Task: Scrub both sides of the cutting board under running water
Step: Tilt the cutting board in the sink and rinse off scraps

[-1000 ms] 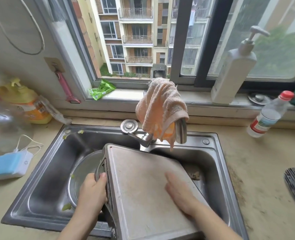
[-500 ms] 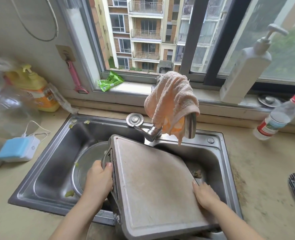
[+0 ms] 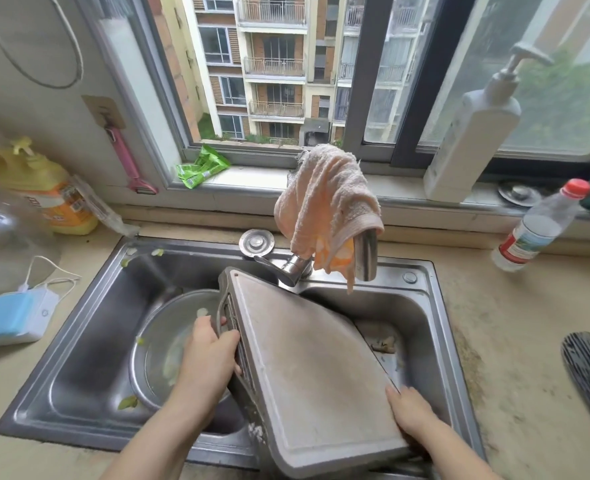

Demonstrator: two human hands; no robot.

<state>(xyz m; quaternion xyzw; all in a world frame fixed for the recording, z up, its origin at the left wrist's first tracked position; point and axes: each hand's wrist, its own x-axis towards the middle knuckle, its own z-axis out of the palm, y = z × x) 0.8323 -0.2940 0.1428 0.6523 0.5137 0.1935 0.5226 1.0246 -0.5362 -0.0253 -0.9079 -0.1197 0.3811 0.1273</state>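
Hands come nearest: the right hand [image 3: 412, 414] at five o'clock has its fingers hooked over the lower right edge of the cutting board [image 3: 316, 367], while the left hand [image 3: 208, 358] at seven o'clock grips the handle slot on the board's left edge, fingers curled through it. The board lies tilted across the divider of the double sink [image 3: 89, 327], its far corner toward twelve o'clock, just short of the faucet [image 3: 365, 258]. No water shows from the spout. To scrub well, I judge the tap should be opened first, the board kept tilted so water sheets off, the left hand's hold kept firm on the wet handle, then the board flipped. Count: one board, two basins, one steel bowl [image 3: 172, 344] at nine o'clock, one cloth [image 3: 324, 199] draped on the faucet, one pump bottle [image 3: 470, 133] at two o'clock.
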